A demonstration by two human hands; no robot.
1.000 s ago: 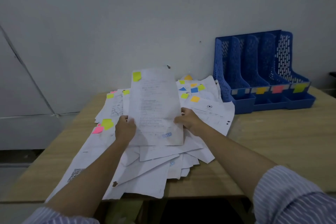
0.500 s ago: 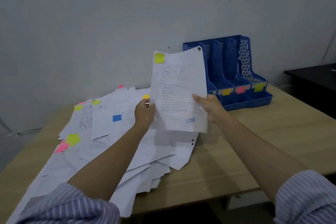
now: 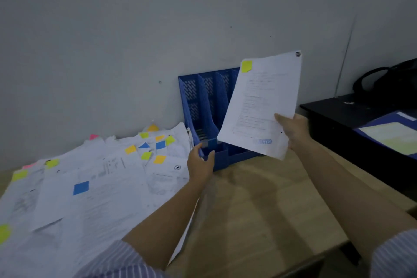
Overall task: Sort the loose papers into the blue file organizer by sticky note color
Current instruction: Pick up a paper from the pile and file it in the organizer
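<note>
My right hand (image 3: 293, 130) grips the lower right corner of a white printed sheet (image 3: 259, 101) with a yellow sticky note (image 3: 246, 66) at its top left. It holds the sheet upright in front of the blue file organizer (image 3: 203, 101), hiding the organizer's right half. My left hand (image 3: 200, 162) hovers empty, fingers loosely spread, just before the organizer's left front corner. The pile of loose papers (image 3: 94, 187) covers the table's left side, dotted with yellow, orange, blue and pink notes.
The wooden table (image 3: 259, 210) shows bare wood before the organizer. A black desk (image 3: 352, 124) stands to the right, bearing a dark bag (image 3: 388, 83) and a blue folder (image 3: 390, 135) with papers. A grey wall rises right behind the organizer.
My left hand has let go of the sheet. My right hand alone has carried it rightward, in front of the organizer. The view has turned right, and the black desk has come into sight.
</note>
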